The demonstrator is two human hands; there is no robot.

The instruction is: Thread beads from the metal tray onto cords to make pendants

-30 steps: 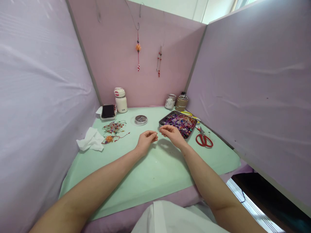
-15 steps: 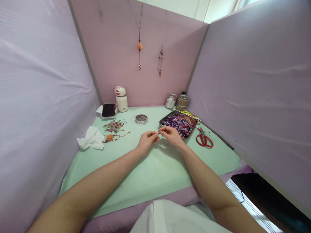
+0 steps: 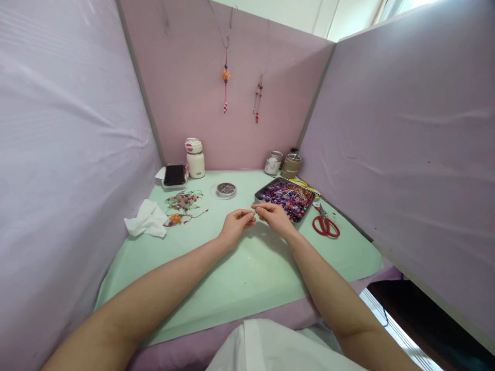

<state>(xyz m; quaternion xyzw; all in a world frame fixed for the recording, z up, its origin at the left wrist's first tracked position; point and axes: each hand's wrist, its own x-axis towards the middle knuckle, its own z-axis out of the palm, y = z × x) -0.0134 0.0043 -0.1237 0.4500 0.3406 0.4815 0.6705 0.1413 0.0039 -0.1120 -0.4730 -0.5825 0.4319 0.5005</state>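
Note:
Fingertip to fingertip, my two hands meet above the green table cover (image 3: 216,288). My left hand (image 3: 236,225) is pinched closed on something too small to make out. My right hand (image 3: 274,216) is pinched too, its fingertips touching the same spot; what lies in them I cannot make out. Just behind my right hand is a metal tray (image 3: 257,196) full of purple, red and dark beads (image 3: 286,195) with loose pale cord on top. Red-handled scissors (image 3: 326,225) lie to the right of that tray.
On the left lie a white tissue (image 3: 146,219), a heap of beaded strings (image 3: 184,201) and an orange bead ornament (image 3: 176,219). Behind stand a round dish (image 3: 226,189), a white bottle (image 3: 195,159), a phone-like dark box (image 3: 175,175) and two jars (image 3: 274,164). Beaded pendants (image 3: 226,76) hang on the back panel.
The view has shifted slightly. Both hands stay pinched together at nearly the same place, with only a small change in the fingers.

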